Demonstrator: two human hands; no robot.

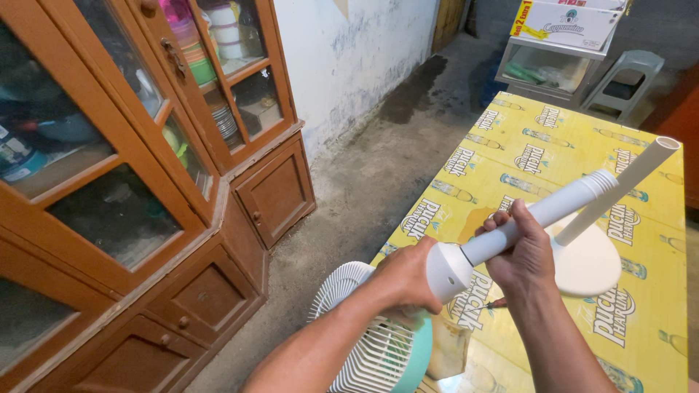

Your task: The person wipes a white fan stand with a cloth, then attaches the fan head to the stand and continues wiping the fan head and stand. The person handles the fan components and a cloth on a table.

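Observation:
My left hand point(405, 279) grips the back of a fan head, a white grille point(364, 342) with a teal rim point(416, 356), held low over the table's near corner. My right hand point(521, 252) is wrapped around the white tube point(553, 209) that sticks out of the fan's white neck joint point(447, 272). The tube ends in a ribbed collar point(601, 182). Just behind it a white round base point(591, 262) with a slanted white pole point(626, 182) rests on the yellow table point(524, 138). A small red-tipped tool point(496, 303) lies under my right wrist.
A brown wooden cabinet with glass doors point(145, 182) fills the left side, dishes stacked inside. Bare concrete floor point(364, 182) runs between cabinet and table. At the back stand a grey plastic stool point(625, 78) and a shelf with a cardboard box point(565, 25).

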